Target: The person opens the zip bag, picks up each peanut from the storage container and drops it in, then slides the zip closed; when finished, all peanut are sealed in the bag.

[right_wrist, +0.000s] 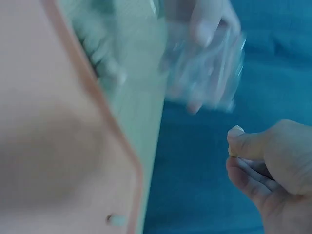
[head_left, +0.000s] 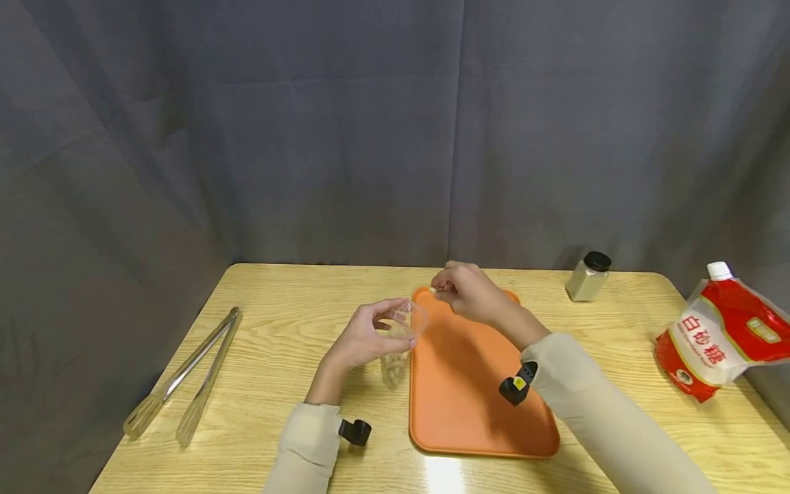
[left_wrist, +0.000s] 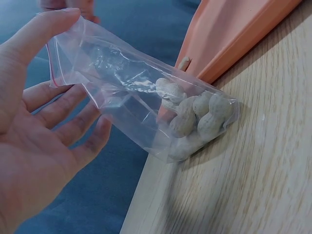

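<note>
My left hand point(head_left: 370, 334) holds a clear zip bag point(left_wrist: 122, 73) by its mouth, thumb on one edge and fingers along the other. Several unshelled peanuts point(left_wrist: 195, 117) lie in the bottom of the bag, which hangs at the left edge of the orange tray point(head_left: 481, 425). Above the tray's far end, my right hand point(head_left: 472, 291) pinches a small pale piece point(head_left: 434, 289) between thumb and fingertips. It looks like a peanut, though fingers cover most of it. Another small peanut-like piece point(left_wrist: 184, 63) lies on the tray near its rim.
Metal tongs point(head_left: 200, 374) lie at the table's left side. At the back right stands a glass jar point(head_left: 588, 280) with a black lid. A red and white sugar pouch point(head_left: 710, 336) with a white cap stands by the right edge. A dark curtain point(head_left: 345, 137) hangs behind the table.
</note>
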Motion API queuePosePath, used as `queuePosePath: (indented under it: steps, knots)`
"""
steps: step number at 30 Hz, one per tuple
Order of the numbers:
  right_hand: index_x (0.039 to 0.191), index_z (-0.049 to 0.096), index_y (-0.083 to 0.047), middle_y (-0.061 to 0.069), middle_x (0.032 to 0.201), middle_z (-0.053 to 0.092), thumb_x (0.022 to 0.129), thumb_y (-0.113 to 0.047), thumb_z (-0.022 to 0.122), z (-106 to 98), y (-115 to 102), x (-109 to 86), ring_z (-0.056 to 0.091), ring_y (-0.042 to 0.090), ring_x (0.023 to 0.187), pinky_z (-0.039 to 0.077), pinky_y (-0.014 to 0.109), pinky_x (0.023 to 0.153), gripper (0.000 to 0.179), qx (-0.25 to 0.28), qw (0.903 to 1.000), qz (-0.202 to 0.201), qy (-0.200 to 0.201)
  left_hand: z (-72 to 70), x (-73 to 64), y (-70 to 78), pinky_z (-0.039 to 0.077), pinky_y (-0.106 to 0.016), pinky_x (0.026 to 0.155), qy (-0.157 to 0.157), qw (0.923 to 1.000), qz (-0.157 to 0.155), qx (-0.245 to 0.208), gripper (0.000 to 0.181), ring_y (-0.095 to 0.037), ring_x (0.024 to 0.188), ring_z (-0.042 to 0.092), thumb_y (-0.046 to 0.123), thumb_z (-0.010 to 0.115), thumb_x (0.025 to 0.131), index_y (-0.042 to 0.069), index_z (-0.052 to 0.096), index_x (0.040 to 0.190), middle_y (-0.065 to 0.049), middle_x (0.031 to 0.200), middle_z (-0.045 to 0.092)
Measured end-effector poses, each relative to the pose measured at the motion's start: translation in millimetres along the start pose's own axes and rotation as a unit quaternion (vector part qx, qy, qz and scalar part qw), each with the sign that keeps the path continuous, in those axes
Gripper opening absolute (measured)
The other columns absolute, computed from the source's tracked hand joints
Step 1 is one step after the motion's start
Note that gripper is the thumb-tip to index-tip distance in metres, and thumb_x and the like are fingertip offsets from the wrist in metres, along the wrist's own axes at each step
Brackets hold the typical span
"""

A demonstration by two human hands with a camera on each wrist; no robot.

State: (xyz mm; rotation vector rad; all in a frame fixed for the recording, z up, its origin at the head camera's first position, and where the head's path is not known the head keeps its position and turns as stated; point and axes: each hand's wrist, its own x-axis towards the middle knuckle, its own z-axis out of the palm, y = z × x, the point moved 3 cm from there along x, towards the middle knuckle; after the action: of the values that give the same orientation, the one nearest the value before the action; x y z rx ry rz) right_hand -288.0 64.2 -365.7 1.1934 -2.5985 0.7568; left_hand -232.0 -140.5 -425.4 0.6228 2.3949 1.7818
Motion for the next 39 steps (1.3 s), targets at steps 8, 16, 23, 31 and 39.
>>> queuePosePath:
  steps: [8,16,23,31,39]
  knots:
    - [0.1,0.076,0.0,0.002,0.084,0.064,0.085,-0.002,0.077,3.5,-39.0,9.7,0.063,0.013,0.072,0.054,0.023,0.065,0.014,0.067,0.9966,-0.022,-0.042,-1.7,-1.0,-2.4,0.047,-0.046,0.098,-0.001,1.0,0.006,0.006,0.072,-0.023,0.111,0.059,0.02,0.084,0.081,0.002,0.052,0.143,-0.012,0.131,0.06]
    - [0.099,0.076,-0.002,0.0,0.083,0.063,0.085,-0.002,0.078,7.8,-43.6,8.1,0.061,0.01,0.071,0.053,0.021,0.065,0.014,0.066,0.9963,-0.027,-0.049,-1.3,-1.8,-2.2,0.047,-0.051,0.098,-0.004,1.0,-0.005,-0.002,0.073,-0.03,0.113,0.058,0.016,0.083,0.082,0.001,0.049,0.144,-0.018,0.131,0.059]
    - [0.102,0.076,-0.001,0.001,0.084,0.064,0.084,-0.003,0.079,7.3,-44.7,7.2,0.061,0.011,0.07,0.053,0.022,0.063,0.018,0.064,0.9964,-0.022,-0.051,0.1,0.0,-2.1,0.046,-0.052,0.099,-0.002,1.0,-0.001,0.0,0.072,-0.032,0.114,0.057,0.011,0.082,0.081,-0.002,0.048,0.144,-0.015,0.136,0.057]
    - [0.1,0.076,-0.001,0.001,0.084,0.064,0.084,-0.003,0.079,5.0,-40.9,8.5,0.062,0.014,0.072,0.053,0.024,0.065,0.016,0.062,0.9972,-0.014,-0.039,-1.1,0.1,-3.6,0.048,-0.047,0.098,0.001,1.0,0.001,0.009,0.07,-0.026,0.113,0.058,0.017,0.084,0.081,0.005,0.053,0.142,-0.008,0.135,0.059]
    - [0.098,0.075,0.001,0.006,0.086,0.066,0.086,-0.007,0.078,-4.5,-13.6,9.0,0.063,0.021,0.076,0.055,0.035,0.068,0.015,0.009,0.9986,0.051,-0.012,0.5,1.9,-1.0,0.044,-0.053,0.101,-0.005,1.0,-0.003,-0.002,0.072,-0.036,0.118,0.055,0.008,0.082,0.081,-0.002,0.049,0.144,-0.019,0.138,0.055]
